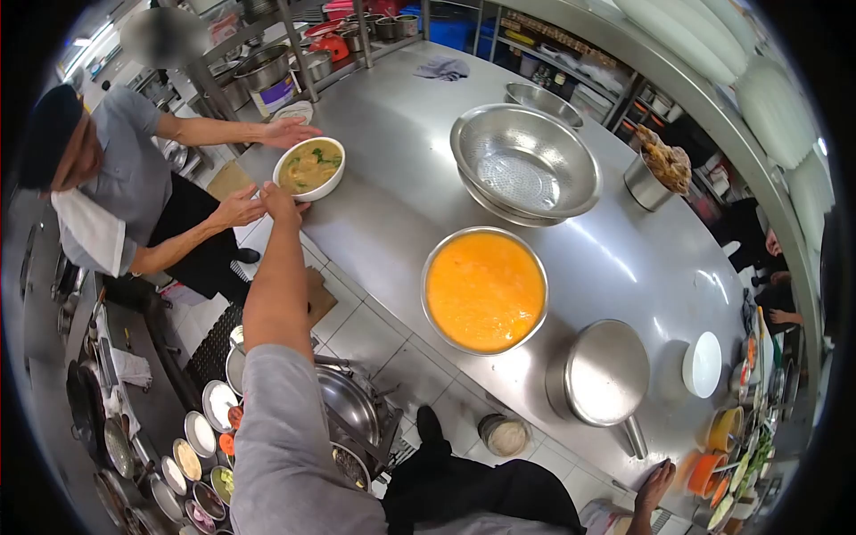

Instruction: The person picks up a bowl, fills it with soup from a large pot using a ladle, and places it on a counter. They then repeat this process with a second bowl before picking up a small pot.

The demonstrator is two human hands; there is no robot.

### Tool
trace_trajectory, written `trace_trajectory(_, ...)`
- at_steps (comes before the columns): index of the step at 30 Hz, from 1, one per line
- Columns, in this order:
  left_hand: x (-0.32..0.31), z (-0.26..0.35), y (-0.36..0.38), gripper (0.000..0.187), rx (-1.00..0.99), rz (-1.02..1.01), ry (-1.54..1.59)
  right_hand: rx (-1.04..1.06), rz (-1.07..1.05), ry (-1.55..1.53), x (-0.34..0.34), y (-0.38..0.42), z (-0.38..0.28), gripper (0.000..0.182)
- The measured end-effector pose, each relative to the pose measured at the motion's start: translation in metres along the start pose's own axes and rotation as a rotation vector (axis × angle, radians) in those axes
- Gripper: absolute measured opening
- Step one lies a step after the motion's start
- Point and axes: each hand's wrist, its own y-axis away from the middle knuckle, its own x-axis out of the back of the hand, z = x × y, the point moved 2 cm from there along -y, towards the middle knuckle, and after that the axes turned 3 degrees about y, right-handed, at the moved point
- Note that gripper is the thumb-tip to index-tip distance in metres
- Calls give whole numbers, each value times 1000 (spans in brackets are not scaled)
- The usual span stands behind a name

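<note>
My left hand point(283, 203) reaches out at the left, its fingers closed on the near rim of a white bowl point(333, 183) of soup with green leaves. A co-worker's hands are on either side of that bowl, one palm up beyond it, the other beside my fingers. At the lower right, my right hand point(658, 486) is at the table's edge, holding nothing, its fingers seen small and partly apart. A steel bowl of orange liquid point(486, 290) stands on the steel table point(383, 116) between my hands.
Behind the orange liquid are a perforated steel bowl point(522, 169) and a steel container point(646, 183) of brown food. A lidded pan point(609, 370), an empty white bowl point(703, 365) and orange containers point(704, 473) are at the right. Ingredient bowls point(201, 432) line the lower left.
</note>
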Motion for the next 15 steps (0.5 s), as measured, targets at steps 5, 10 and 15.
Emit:
trace_trajectory(5, 26, -54, -84, 34, -281, -253, -295, 57, 47, 9, -33, 4, 48, 49)
trace_trajectory(10, 22, -85, -106, 34, -1449, -409, -1849, 322, 314, 136, -24, 19, 23, 20)
trace_trajectory(15, 11, 10, 77, 49, 99, -210, -234, 15, 361, -151, 12, -3, -1, 40)
